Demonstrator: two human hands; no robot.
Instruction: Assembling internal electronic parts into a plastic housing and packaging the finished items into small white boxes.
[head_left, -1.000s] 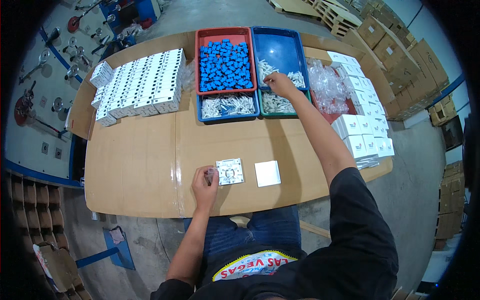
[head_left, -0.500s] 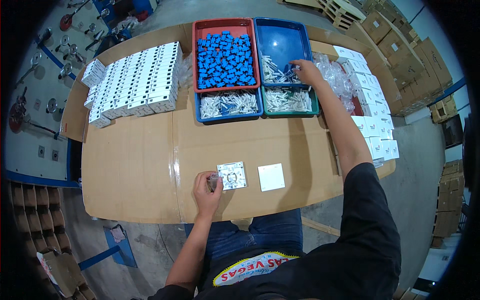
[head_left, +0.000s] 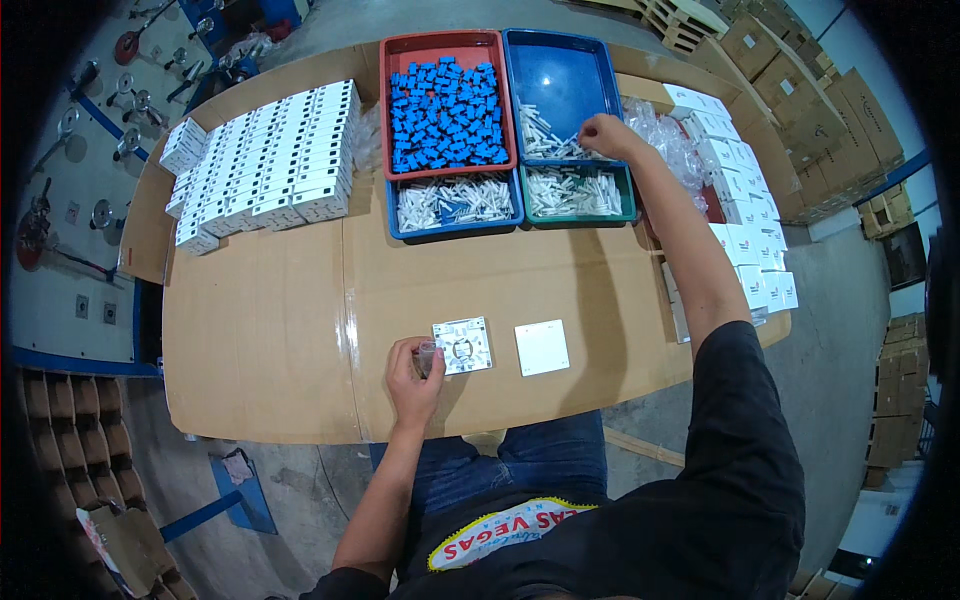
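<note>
- Nearest you, your left hand stays low on the cardboard tabletop, just as in both earlier frames, its thumb and fingers closed around a small clear plastic piece.
- Just right of those fingers lies the white square frame with its round central opening, flat on the cardboard; you have it in the same place beside your hand as a second ago.
- Further right, apart from the frame, the flat white plate lies on its own, also unmoved beside it.
- Beyond, your right arm reaches forward past the green tray and the smaller blue tray, both holding small white pieces.
- Your right hand is at the right side of the large blue tray, over its near end. A second ago it was further left there; half a second ago it was already near this spot. Your fingers are curled down, and you cannot tell from this view whether they grip anything.
- To the left of that tray, the red tray holds a heap of blue parts, unchanged.
- White boxes stand stacked at your far left and along your right side, as before.
</note>
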